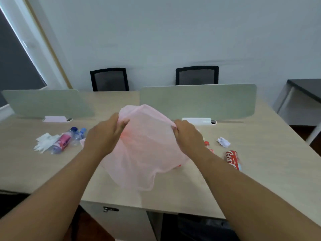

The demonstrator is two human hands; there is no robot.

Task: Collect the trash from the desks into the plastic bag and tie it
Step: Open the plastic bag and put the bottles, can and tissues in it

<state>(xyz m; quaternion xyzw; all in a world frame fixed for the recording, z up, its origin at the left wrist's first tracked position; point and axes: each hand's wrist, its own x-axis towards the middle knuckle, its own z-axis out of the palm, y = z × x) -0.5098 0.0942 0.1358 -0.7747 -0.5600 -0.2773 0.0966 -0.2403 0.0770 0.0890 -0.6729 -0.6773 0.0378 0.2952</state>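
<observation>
A thin pink plastic bag (144, 148) hangs above the middle of the desk, held by both hands. My left hand (104, 136) grips its upper left edge and my right hand (188, 136) pinches its upper right edge. To the left on the desk lie two plastic bottles (66, 140) with blue caps, one with a pink label, beside a crumpled white tissue (45, 142). On the right lie a red cola can (232, 159), a small crumpled white paper (223, 141) and a red wrapper (207, 145), partly hidden by my right wrist.
Two pale green divider screens (198, 101) stand along the desk's middle, with white cable boxes (197, 121) at their base. Two black mesh chairs (109, 79) stand behind. A drawer unit (111, 216) sits under the near edge. Another dark-topped desk (305, 91) stands at the right.
</observation>
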